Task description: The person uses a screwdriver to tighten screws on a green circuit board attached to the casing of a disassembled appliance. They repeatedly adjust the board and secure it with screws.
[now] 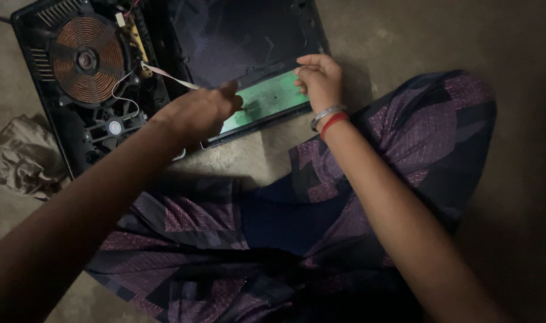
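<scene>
An opened induction cooker lies on the floor in front of me. Its black base [57, 128] shows a copper coil [86, 58] and a small fan [115, 127]. The dark glass top panel [243, 36] lies flipped over beside it, with a green circuit board [271, 96] along its near edge. A flat ribbon cable [168, 76] runs from the base towards the board. My left hand [198, 112] is closed over the board's left end, where the cable meets it. My right hand [318, 78] grips the panel's right near corner, fingers curled on the board's edge.
A crumpled beige cloth [24, 155] lies on the concrete floor at the left. My crossed legs in patterned purple fabric [416, 137] fill the near part of the view. A metal bangle and a red thread sit on my right wrist [328, 118].
</scene>
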